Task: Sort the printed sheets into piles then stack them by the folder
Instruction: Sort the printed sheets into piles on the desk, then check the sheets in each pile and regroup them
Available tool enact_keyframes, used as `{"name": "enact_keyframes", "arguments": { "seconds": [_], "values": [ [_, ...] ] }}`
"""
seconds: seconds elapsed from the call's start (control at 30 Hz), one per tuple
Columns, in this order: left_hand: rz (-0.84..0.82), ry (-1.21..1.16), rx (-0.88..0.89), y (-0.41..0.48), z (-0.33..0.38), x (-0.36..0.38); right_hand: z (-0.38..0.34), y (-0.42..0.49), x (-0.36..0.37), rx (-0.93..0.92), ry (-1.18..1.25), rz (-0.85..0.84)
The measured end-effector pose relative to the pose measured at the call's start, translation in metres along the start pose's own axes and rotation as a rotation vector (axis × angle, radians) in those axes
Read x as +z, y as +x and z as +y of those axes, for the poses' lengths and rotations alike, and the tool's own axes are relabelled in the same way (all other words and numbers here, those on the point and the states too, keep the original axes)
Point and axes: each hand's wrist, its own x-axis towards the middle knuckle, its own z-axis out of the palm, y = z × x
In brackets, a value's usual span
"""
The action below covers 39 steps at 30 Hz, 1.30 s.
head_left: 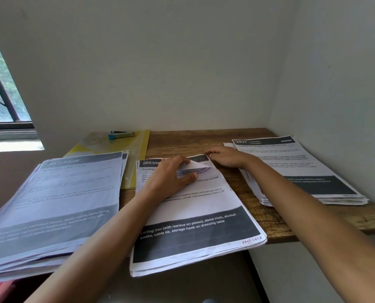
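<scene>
You are working in a small study or home-office corner. Identify it by the wooden desk [204, 141] set into the angle of two plain white walls [160, 62], with a dark-framed window [0, 95] at the left showing greenery outside. Office supplies confirm the setting: three piles of printed sheets [195, 232], a yellow plastic folder [138, 154] and a blue stapler [121, 134] resting on it.

The pile [51, 204] at the left edge of the worktop [182, 141] runs out of frame, its print blurred; the left hand [171, 176] covers part of the heading on the middle pile [193, 215].
</scene>
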Motion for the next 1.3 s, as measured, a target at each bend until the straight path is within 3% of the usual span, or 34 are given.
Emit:
{"name": "enact_keyframes", "arguments": {
  "seconds": [0.43, 0.63, 0.77, 1.03, 1.3],
  "values": [
    [0.015, 0.021, 0.025, 0.0, 0.002, 0.0, 0.013, 0.018, 0.011, -0.206, 0.238, 0.317],
    [0.025, 0.026, 0.028, 0.0, 0.002, -0.001, 0.015, 0.018, 0.011, -0.21, 0.295, 0.279],
    [0.033, -0.005, 0.013, 0.001, 0.001, 0.0, 0.012, 0.016, 0.01, -0.189, 0.457, 0.253],
    [0.049, -0.082, -0.125, -0.002, 0.003, -0.007, 0.012, 0.01, 0.008, -0.147, 0.525, 0.219],
    [-0.043, 0.097, -0.223, -0.002, -0.006, -0.009, -0.005, 0.001, -0.013, -0.189, 0.791, 0.566]
  ]
}}
